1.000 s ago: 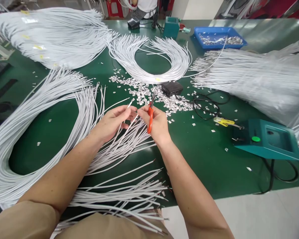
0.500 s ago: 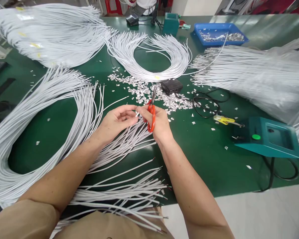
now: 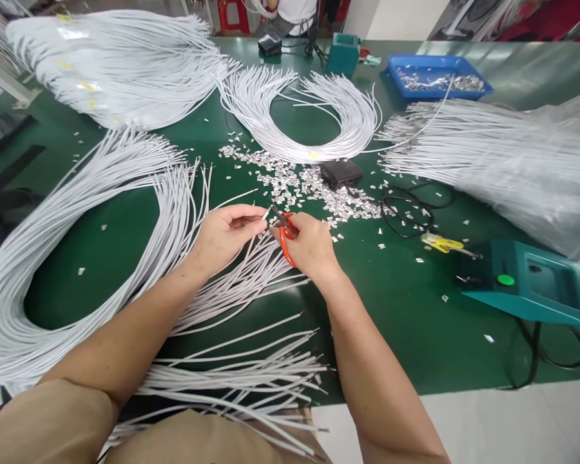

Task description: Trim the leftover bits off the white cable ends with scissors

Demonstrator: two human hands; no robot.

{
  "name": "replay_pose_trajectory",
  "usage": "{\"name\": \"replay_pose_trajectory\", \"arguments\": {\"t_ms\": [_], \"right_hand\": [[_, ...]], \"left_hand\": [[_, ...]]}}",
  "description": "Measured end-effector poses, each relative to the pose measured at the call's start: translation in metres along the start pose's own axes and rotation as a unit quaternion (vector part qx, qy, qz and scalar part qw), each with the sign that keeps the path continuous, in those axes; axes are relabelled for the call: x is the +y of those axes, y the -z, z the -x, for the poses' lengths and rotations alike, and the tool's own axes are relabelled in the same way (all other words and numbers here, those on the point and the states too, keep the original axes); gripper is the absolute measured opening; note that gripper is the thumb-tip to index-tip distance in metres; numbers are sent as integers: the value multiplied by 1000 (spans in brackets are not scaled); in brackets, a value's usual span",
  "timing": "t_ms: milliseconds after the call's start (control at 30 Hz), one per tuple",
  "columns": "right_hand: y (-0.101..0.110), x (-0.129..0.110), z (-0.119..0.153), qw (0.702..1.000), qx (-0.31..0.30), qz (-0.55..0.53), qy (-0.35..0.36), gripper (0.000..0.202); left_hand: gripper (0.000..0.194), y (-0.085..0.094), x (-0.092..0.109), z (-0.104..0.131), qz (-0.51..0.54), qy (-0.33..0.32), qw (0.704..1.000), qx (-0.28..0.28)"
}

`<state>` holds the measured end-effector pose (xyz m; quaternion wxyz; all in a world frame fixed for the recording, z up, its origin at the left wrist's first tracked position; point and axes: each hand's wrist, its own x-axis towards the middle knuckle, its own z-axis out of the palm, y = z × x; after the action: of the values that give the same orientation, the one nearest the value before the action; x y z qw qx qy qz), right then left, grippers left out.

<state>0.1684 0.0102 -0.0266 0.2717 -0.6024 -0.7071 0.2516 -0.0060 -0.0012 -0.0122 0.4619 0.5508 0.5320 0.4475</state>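
My left hand (image 3: 229, 235) pinches a white cable near its end (image 3: 266, 213), over the middle of the green table (image 3: 391, 335). My right hand (image 3: 312, 243) holds scissors with orange-red handles (image 3: 285, 245); their dark blades point up and left, at the tip of the held cable. Under and beside my hands lies a bundle of white cables (image 3: 251, 277), and closer to my body another group of cable ends (image 3: 251, 370) spreads out. Small silvery pieces (image 3: 290, 180) are strewn just beyond my hands.
Coiled cables (image 3: 145, 258) lie left, with more coils (image 3: 309, 145) and a big bundle (image 3: 125, 71) behind. A black box (image 3: 341, 173), a blue tray (image 3: 444, 93), bagged cables (image 3: 502, 142), yellow-handled snips (image 3: 442, 243) and a teal device (image 3: 536, 277) stand around. A person (image 3: 294, 13) is at the back.
The scissors have swung from upright to pointing left, with their blades now at the cable end. The whole view has shifted slightly, so the table items appear further right and lower.
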Motion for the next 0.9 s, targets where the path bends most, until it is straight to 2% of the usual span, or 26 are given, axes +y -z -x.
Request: {"name": "replay_pose_trajectory", "arguments": {"t_ms": [200, 700, 800, 900], "right_hand": [[-4, -1, 2, 995, 11, 90, 45, 26], [-9, 0, 4, 987, 23, 140, 73, 25], [-6, 1, 3, 990, 21, 119, 75, 23], [0, -1, 2, 999, 5, 23, 22, 20]], "left_hand": [[23, 0, 2, 0, -20, -10, 1000, 5], [18, -1, 0, -1, -8, -2, 1000, -2], [20, 0, 0, 0, -7, 4, 1000, -1], [25, 0, -1, 0, -6, 6, 1000, 20]]}}
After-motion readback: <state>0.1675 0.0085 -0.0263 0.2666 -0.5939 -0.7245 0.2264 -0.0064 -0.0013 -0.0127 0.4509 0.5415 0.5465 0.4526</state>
